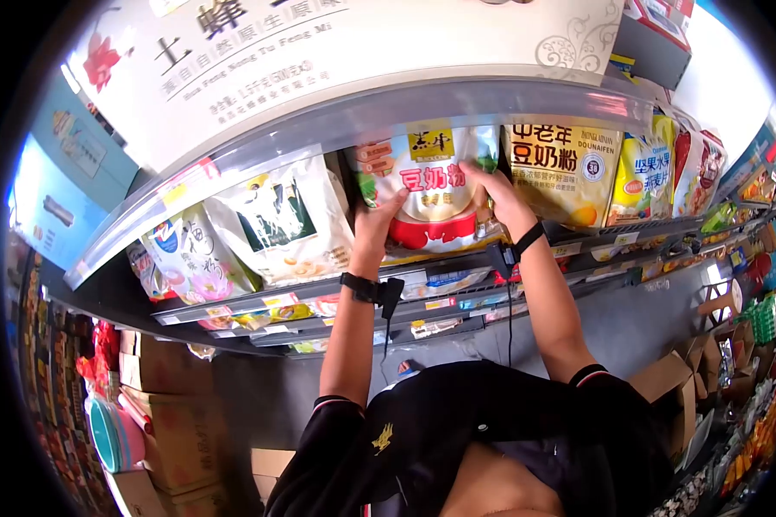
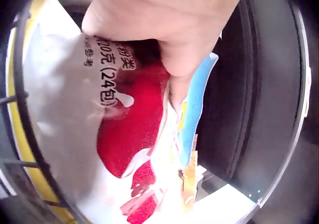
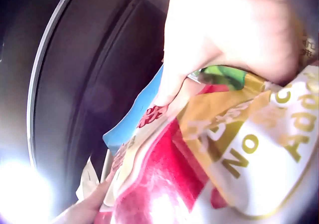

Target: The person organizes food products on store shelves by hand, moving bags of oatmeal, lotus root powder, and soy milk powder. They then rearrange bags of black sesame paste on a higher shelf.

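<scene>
A glossy bag of soy milk powder (image 1: pixel 435 194), white with red and a green edge, stands upright on the shelf between both hands. My left hand (image 1: pixel 378 226) grips its left side, thumb on the printed front. On the opposite side my right hand (image 1: pixel 502 200) holds the bag, with its thumb also on the front. The left wrist view shows the left hand (image 2: pixel 169 22) over the bag's red and white side (image 2: pixel 132 129). In the right wrist view the right hand (image 3: pixel 224 29) grasps near a gold and green part of the pack. Most fingertips are hidden behind the bag.
White bags (image 1: pixel 276 220) stand to the left and a gold bag (image 1: pixel 565 172) to the right. Overhead runs an upper shelf edge (image 1: pixel 362 108) bearing a big white box (image 1: pixel 388 43). A light blue pack (image 2: pixel 199 104) sits behind the held bag. Cardboard cartons (image 1: pixel 181 431) are stacked lower left.
</scene>
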`<state>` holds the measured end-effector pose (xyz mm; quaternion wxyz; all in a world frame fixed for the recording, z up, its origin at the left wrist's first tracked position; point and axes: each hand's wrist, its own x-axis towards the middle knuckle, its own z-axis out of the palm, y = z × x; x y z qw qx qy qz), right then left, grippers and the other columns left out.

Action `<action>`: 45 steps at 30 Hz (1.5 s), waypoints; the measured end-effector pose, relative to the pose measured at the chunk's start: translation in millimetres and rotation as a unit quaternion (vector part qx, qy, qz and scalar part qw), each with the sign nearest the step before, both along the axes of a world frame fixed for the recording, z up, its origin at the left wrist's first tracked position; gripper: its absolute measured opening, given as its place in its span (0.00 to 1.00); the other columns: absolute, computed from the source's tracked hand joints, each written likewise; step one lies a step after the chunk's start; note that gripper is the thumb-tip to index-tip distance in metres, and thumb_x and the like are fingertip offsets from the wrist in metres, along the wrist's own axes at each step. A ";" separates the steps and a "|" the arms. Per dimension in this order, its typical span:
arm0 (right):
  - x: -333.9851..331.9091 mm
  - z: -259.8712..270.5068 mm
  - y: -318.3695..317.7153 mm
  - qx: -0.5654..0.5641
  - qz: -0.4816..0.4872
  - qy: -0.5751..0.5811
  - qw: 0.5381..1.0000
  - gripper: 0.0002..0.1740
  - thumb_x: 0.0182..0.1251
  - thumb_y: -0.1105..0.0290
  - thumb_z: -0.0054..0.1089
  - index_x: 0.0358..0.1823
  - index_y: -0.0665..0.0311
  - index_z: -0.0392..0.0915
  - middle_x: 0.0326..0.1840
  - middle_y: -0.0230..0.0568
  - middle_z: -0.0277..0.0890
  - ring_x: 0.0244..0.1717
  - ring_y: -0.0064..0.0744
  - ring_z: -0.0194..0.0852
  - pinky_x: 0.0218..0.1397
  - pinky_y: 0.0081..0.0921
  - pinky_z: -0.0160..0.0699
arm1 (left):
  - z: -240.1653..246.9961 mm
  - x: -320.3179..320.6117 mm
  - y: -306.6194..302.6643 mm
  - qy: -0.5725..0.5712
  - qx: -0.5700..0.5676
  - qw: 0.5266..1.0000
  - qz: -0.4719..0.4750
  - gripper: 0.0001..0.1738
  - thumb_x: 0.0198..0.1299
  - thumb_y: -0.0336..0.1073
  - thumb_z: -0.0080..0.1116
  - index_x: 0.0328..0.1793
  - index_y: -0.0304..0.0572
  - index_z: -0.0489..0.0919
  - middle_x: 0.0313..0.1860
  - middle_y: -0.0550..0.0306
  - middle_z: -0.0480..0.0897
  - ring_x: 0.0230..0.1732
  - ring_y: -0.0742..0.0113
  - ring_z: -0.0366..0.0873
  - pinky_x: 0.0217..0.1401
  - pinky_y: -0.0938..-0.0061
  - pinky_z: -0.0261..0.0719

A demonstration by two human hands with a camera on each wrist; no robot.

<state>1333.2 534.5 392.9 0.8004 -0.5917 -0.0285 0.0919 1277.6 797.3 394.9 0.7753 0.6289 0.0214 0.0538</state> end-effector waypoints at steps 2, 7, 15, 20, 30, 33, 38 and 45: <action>-4.9 -3.4 0.2 0.004 -0.009 -0.023 1.000 0.43 0.65 0.54 0.80 0.73 0.75 0.75 0.72 0.47 0.78 0.75 0.36 0.71 0.78 0.32 0.64 | -5.9 -5.5 -1.4 -0.039 -0.047 0.998 -0.028 0.26 0.62 0.31 0.79 0.63 0.31 0.80 0.52 0.54 0.88 0.47 0.68 0.87 0.51 0.73 0.87; -29.0 -12.4 -10.1 0.074 -0.094 -0.134 0.984 0.29 0.64 0.67 0.81 0.62 0.73 0.79 0.57 0.46 0.86 0.64 0.36 0.82 0.75 0.38 0.77 | -8.3 -11.0 -6.2 -0.204 0.056 0.977 -0.003 0.35 0.59 0.29 0.80 0.69 0.35 0.73 0.58 0.54 0.86 0.54 0.69 0.84 0.57 0.72 0.85; 5.8 -9.2 6.7 -0.118 -0.058 -0.117 0.984 0.18 0.67 0.62 0.79 0.51 0.67 0.88 0.44 0.33 0.88 0.48 0.24 0.87 0.53 0.25 0.84 | -43.0 22.3 9.6 -0.173 0.093 0.978 0.064 0.33 0.61 0.37 0.80 0.66 0.30 0.75 0.55 0.52 0.87 0.53 0.65 0.84 0.59 0.70 0.81; 13.0 -15.7 23.2 -0.101 -0.078 -0.180 0.975 0.18 0.68 0.60 0.78 0.48 0.67 0.89 0.44 0.34 0.89 0.45 0.21 0.86 0.50 0.23 0.84 | -49.9 16.8 -14.8 -0.164 0.085 0.958 0.217 0.43 0.61 0.39 0.81 0.73 0.23 0.68 0.63 0.43 0.80 0.61 0.58 0.78 0.68 0.68 0.75; 16.5 -13.0 21.5 -0.104 -0.005 -0.206 0.973 0.33 0.65 0.53 0.81 0.63 0.65 0.79 0.54 0.36 0.84 0.55 0.27 0.81 0.61 0.28 0.80 | -60.6 -23.6 -16.8 -0.102 0.086 0.982 0.131 0.48 0.62 0.36 0.81 0.77 0.28 0.58 0.69 0.44 0.73 0.66 0.61 0.73 0.70 0.68 0.74; 22.2 -8.5 20.7 -0.124 -0.049 -0.281 0.950 0.31 0.66 0.52 0.80 0.60 0.66 0.80 0.51 0.36 0.87 0.53 0.28 0.84 0.60 0.31 0.82 | -56.3 -18.4 -24.8 -0.157 0.074 0.972 0.160 0.47 0.62 0.36 0.81 0.76 0.28 0.59 0.69 0.45 0.73 0.66 0.60 0.73 0.73 0.66 0.72; 23.0 1.7 24.9 -0.293 -0.107 -0.265 0.912 0.42 0.68 0.37 0.71 0.63 0.71 0.76 0.58 0.57 0.83 0.59 0.48 0.83 0.63 0.39 0.82 | -61.2 8.5 -8.4 -0.147 0.148 0.962 0.178 0.46 0.54 0.44 0.86 0.68 0.23 0.69 0.65 0.40 0.77 0.62 0.54 0.75 0.70 0.63 0.74; -52.8 -11.7 10.6 -0.459 -0.132 -0.235 0.847 0.68 0.68 0.36 0.69 0.80 0.93 0.45 0.77 0.86 0.57 0.81 0.74 0.56 0.84 0.51 0.58 | -74.6 -45.0 -18.7 -0.147 0.349 0.903 0.203 0.63 0.57 0.38 0.82 0.89 0.28 0.50 0.86 0.27 0.54 0.88 0.39 0.49 0.89 0.52 0.50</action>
